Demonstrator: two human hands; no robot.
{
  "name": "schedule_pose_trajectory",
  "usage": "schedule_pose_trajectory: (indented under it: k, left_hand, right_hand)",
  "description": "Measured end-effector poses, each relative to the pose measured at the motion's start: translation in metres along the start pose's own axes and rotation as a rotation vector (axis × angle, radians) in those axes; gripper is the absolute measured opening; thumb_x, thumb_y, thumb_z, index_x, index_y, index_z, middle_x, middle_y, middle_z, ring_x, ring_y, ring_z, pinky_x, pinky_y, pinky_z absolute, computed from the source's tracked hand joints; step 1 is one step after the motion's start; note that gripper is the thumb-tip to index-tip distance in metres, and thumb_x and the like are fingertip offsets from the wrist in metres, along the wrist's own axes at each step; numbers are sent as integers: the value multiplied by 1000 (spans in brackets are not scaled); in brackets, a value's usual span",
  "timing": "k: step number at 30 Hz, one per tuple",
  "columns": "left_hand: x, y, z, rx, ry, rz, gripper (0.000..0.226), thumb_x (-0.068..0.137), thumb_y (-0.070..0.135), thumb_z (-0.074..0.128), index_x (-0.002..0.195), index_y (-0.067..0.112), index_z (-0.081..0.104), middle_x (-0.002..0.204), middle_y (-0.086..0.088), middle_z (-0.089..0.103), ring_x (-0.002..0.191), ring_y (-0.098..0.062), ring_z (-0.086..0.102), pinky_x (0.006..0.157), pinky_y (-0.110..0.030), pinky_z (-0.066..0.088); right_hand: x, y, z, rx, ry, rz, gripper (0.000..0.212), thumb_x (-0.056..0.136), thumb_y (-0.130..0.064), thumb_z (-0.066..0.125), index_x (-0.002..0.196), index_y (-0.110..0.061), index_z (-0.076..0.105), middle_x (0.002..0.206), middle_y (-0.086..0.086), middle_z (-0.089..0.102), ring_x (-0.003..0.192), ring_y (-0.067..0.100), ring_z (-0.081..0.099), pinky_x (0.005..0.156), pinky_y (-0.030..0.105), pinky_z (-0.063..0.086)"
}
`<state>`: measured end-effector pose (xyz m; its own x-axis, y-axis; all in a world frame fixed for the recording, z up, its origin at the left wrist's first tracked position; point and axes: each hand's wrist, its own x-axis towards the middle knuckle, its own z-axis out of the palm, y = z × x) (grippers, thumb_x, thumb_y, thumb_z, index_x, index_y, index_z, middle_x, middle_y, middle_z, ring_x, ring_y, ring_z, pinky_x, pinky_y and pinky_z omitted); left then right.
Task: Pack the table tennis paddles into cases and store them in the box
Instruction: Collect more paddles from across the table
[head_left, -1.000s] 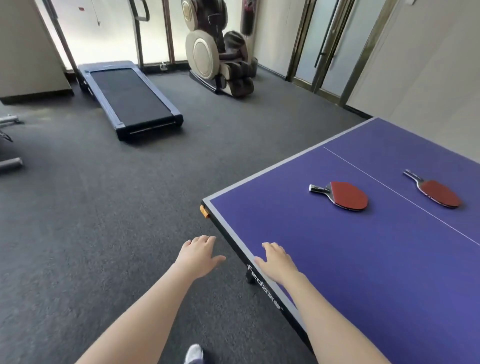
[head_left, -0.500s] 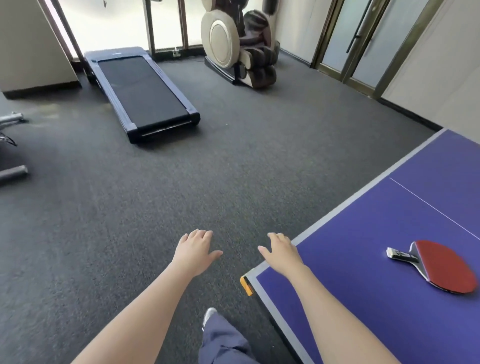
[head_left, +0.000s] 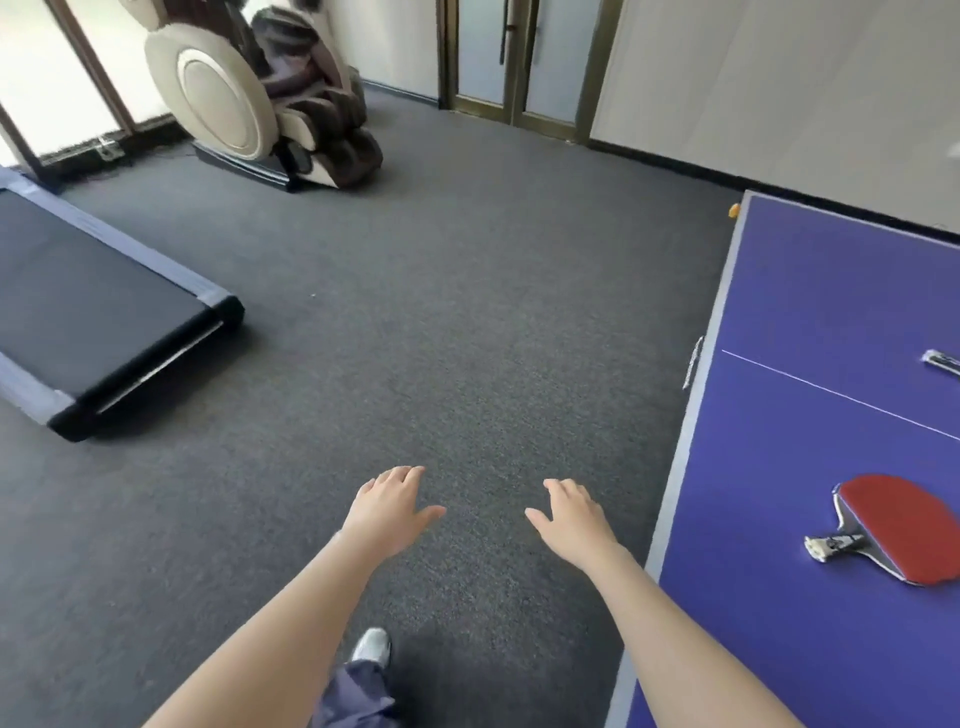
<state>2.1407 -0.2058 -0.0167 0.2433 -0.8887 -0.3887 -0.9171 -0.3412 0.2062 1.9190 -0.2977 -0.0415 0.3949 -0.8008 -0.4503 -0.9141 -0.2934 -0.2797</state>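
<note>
Both hands have come off the bench edge since a sec ago and now hang over the carpet. View has swung left, so the bench sits at the far right and only one paddle shows whole.

Near: shoe (head_left: 371, 644) at 6 o'clock, mid-step by the look of it. Left hand (head_left: 392, 506) and right hand (head_left: 574, 519) are just past it, fingers spread and relaxed, palms down, holding nothing. Right forearm runs close beside the bench (head_left: 779, 457) edge at 4 o'clock.

Red paddle (head_left: 893, 535) lies flat on the bench at 3 o'clock, handle pointing toward the near edge. Second paddle (head_left: 943, 361) is only a handle tip at the frame's right edge, beyond the white line. No cases or box in view, so neither paddle is packed yet.

Risks, as I judge them:
- Body is angled away from the paddles w/ empty hands. A blind reach back could clip the bench rim or nudge the red paddle off.
- Treadmill (head_left: 93, 322) lies low at 9 o'clock, a trip hazard if the walk drifts left.
- Massage chair (head_left: 249, 98) at 11 o'clock and doors (head_left: 514, 57) at 12 are well apart, no concern.
</note>
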Motion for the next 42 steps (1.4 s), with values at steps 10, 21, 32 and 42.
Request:
schedule_pose_trajectory:
  k: [10,21,32,42]
  left_hand:
    - [165,40,-62,104,-87,474,73,93,55,44,150,15,23,154,-3,29,142,-22,27,114,-35,25]
    - [269,212,-52,197,-201,902,70,94,53,43,151,19,19,154,0,29,143,-20,25,114,-34,22]
    - [361,405,-49,225,-257,1103,65,96,46,46,150,19,22,150,0,33,138,-19,32,111,-34,28]
    - [426,562,-36,172,-337,1248,61,95,38,52,147,16,30,146,-4,38,133,-25,37,106,-37,34]
  right_hand:
    - [23,12,-23,180,246,511,59,99,-43,39,146,-10,27,147,7,37,136,24,34,107,37,34]
    - [35,125,-44,411,557,1115,58,98,-44,41,143,-9,32,141,7,44,130,24,39,99,39,40]
    - [47,256,-64,702,676,1646,59,93,-40,54,138,-4,39,139,14,45,131,30,39,97,43,40]
    - [71,298,-59,785,705,1842,42,85,-38,66,108,-5,54,109,12,58,109,31,51,81,42,47]
